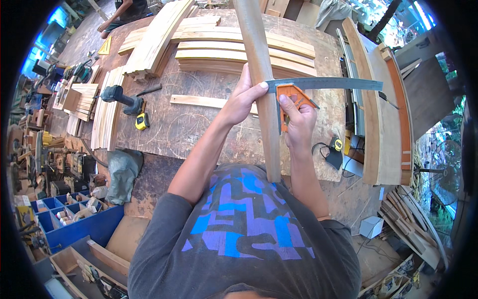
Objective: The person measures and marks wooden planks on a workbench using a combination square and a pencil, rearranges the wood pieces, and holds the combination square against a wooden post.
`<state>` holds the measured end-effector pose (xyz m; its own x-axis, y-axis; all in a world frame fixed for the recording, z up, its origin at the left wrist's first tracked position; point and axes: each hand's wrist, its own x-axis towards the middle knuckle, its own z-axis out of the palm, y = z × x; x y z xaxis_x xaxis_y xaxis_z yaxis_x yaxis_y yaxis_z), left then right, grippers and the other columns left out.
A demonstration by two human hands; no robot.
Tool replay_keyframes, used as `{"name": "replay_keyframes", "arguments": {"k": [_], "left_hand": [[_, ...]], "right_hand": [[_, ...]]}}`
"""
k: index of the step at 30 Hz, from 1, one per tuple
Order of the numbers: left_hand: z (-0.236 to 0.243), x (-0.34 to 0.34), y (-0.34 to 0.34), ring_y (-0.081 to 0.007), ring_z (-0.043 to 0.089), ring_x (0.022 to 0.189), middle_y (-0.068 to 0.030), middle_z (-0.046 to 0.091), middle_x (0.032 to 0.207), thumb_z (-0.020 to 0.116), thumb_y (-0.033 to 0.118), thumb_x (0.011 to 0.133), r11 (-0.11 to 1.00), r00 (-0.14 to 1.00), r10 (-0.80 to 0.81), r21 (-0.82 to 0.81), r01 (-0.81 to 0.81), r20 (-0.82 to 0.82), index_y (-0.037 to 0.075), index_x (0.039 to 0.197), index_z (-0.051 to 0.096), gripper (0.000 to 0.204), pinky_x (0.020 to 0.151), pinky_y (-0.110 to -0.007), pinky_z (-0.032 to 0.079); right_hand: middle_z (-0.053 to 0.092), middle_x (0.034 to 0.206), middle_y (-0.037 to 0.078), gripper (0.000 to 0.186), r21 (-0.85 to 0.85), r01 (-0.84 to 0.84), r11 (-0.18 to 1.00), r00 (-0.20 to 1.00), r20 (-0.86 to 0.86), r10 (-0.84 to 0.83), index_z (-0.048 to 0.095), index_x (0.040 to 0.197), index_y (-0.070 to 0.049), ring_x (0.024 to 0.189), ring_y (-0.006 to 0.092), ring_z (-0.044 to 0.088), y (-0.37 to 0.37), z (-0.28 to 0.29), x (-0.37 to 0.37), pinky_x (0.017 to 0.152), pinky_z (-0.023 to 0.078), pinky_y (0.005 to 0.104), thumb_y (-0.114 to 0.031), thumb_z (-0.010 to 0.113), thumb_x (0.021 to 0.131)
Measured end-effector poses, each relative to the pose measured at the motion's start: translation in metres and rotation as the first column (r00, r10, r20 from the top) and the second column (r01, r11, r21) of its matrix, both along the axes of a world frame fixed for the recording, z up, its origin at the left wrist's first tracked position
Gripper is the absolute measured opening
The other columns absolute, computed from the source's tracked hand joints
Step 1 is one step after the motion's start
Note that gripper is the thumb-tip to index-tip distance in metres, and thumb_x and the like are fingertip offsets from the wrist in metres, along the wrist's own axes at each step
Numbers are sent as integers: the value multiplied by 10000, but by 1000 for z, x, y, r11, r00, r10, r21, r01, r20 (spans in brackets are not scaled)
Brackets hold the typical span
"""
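Observation:
A long, narrow wooden board (257, 45) is held up in front of my chest, its near end close to my shirt. My left hand (238, 103) grips its left side, with the thumb laid over the board's face at the end of a steel blade. That blade (338, 83) belongs to a combination square with an orange head (293, 93) and sticks out well to the right of the board. My right hand (301, 122) is closed on the orange head beside the board's right edge, thumb on top. Some of the fingers of both hands are hidden.
Stacked wooden strips (239, 48) lie across the far side of the workbench (174, 134). A cordless drill (122, 98) and a yellow tape measure (142, 121) are at left; another tape measure (338, 144) is at right. A blue divided box (94, 226) stands lower left. Another person (124, 12) is at far left.

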<state>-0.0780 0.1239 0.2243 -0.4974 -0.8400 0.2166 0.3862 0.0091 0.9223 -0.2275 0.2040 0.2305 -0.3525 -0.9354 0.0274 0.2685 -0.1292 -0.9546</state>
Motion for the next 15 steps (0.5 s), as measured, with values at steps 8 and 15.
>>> {"name": "replay_keyframes", "arguments": {"k": [8, 15], "left_hand": [[6, 1, 4, -201, 402, 1355, -152, 442, 1420, 557, 215, 999, 1000, 999, 18, -16, -18, -28, -12, 1536, 246, 661, 1178, -373, 293], [7, 1, 5, -201, 408, 1345, -160, 454, 1400, 552, 204, 1007, 994, 998, 51, -95, -53, -24, -23, 1527, 249, 642, 1173, -378, 310]], "right_hand": [[741, 997, 87, 185, -13, -24, 1000, 1000, -11, 24, 718, 1093, 31, 879, 122, 701, 0, 4, 2, 791, 562, 262, -62, 738, 935], [744, 917, 62, 129, -53, 5, 999, 999, 37, -3, 746, 1011, 22, 787, 85, 674, -2, 4, 5, 690, 524, 225, -83, 741, 936]]}}
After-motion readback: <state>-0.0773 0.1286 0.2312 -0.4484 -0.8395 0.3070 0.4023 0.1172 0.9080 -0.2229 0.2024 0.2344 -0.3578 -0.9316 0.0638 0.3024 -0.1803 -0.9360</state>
